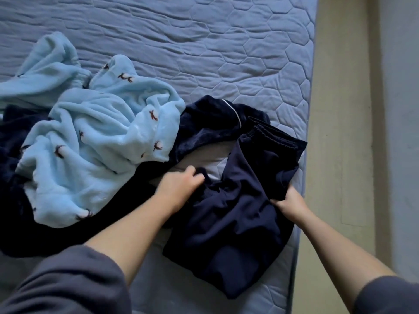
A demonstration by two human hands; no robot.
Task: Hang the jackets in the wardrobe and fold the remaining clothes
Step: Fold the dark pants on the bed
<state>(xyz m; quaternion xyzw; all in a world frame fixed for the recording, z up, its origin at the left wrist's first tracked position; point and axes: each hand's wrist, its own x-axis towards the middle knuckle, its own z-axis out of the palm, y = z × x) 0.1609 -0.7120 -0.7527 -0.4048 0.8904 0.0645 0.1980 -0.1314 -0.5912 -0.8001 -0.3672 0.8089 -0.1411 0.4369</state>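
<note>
Spread at the lower right of the frame, on the bed (pixel 226 53): navy trousers (pixel 235 218), long axis running from the elastic waistband at upper right down to bottom centre. Gripped near mid-length from 2 sides: left hand (pixel 181 184) curled into the left edge, right hand (pixel 289 201) clamped on a fold at the right edge. Probably next: folding across that axis. Heaped just left, a pale blue fleece (pixel 90 132).

The person wears a loose, dark grey long-sleeved top of soft, matte fabric. The left sleeve (pixel 63 284) fills the lower left corner in thick, rounded folds (its cuff ends near the elbow); the right sleeve (pixel 390 295) shows in the lower right corner. Beyond each cuff the forearm is bare up to the left grip (pixel 181 184) and right grip (pixel 290 202).
</note>
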